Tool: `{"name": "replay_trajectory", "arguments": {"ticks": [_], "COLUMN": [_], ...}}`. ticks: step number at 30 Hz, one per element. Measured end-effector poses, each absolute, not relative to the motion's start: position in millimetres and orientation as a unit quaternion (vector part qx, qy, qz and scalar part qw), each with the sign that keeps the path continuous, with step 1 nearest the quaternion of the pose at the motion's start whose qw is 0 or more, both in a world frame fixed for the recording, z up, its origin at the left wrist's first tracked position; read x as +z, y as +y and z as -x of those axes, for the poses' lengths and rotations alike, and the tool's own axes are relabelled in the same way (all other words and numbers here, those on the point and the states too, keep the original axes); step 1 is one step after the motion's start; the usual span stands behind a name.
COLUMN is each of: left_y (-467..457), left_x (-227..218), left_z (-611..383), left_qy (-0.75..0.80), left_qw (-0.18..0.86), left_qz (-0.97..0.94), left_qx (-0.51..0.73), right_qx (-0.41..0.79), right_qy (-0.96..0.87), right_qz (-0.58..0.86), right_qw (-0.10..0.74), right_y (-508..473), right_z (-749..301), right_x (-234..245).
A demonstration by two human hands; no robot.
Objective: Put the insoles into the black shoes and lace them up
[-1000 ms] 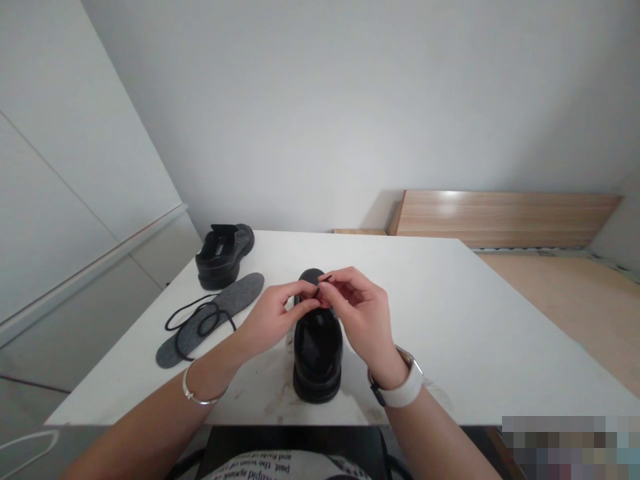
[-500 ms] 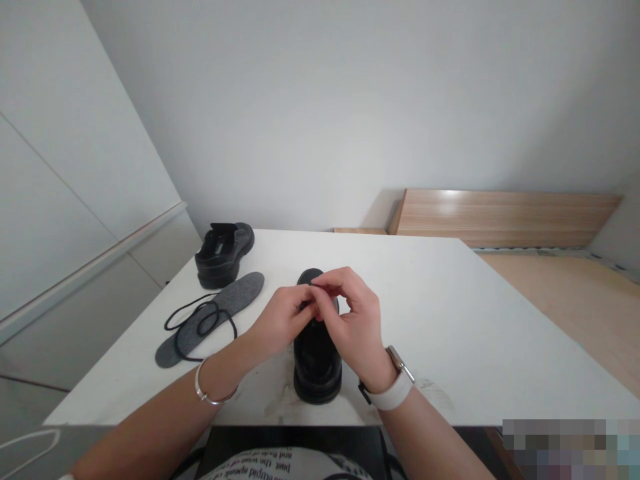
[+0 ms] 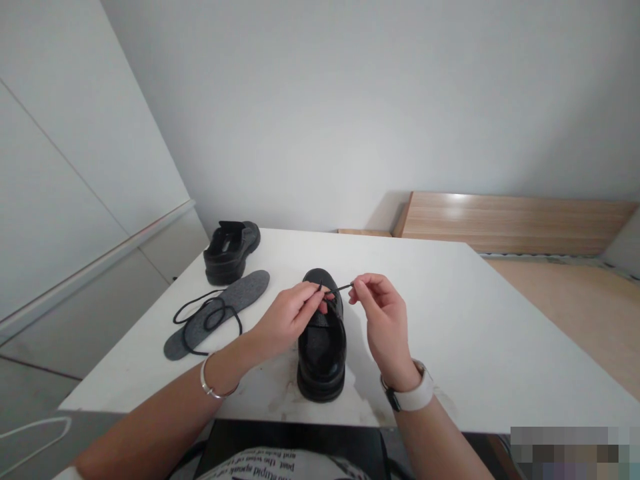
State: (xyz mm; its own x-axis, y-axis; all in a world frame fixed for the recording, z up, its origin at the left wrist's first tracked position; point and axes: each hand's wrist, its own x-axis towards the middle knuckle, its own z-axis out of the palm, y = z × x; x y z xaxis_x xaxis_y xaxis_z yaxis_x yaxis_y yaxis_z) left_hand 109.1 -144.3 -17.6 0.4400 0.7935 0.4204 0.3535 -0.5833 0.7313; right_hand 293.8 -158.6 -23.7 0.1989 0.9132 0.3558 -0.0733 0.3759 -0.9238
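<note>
A black shoe (image 3: 322, 363) stands on the table in front of me, its toe pointing away. Over its front part, my left hand (image 3: 295, 310) pinches a black shoelace (image 3: 341, 289) at the lacing. To the right of the shoe, my right hand (image 3: 383, 307) grips the lace's other stretch between thumb and fingers, and the short piece between both hands is taut. My left fingers cover part of the shoe's upper, so the eyelets are mostly hidden.
A second black shoe (image 3: 225, 257) sits at the table's far left. Nearer lies a grey insole (image 3: 250, 287) with a loose black lace (image 3: 176, 313) looped over it. The white table (image 3: 425, 320) meets a wall behind; a wooden headboard (image 3: 500, 220) stands at right.
My right hand has moved right, away from my left, drawing a length of shoelace out between them. Earlier both hands met over the shoe. The view has shifted slightly.
</note>
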Motion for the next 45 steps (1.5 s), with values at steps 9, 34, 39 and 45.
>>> {"name": "replay_trajectory", "arguments": {"ticks": [9,34,39,45], "left_y": [-137,-147,-139,-135], "left_x": [-3,-26,-15,-9], "left_z": [-96,-78,-105,-117], "left_qy": [0.279,0.374,0.383,0.385], "left_qw": [0.221,0.233,0.412,0.394], "left_qz": [-0.857,-0.785,-0.708,-0.747], "left_qx": [0.372,0.436,0.428,0.373], "right_qx": [0.260,0.200,0.201,0.192], "right_qy": [-0.780,-0.713,-0.713,-0.722], "right_qz": [0.349,0.496,0.458,0.423], "right_qw": [0.450,0.454,0.491,0.513], "right_y": [-185,-161,-169,-171], "right_z": [-306,-325,-313,-299], "right_x": [-19,-45,-30,-14]}}
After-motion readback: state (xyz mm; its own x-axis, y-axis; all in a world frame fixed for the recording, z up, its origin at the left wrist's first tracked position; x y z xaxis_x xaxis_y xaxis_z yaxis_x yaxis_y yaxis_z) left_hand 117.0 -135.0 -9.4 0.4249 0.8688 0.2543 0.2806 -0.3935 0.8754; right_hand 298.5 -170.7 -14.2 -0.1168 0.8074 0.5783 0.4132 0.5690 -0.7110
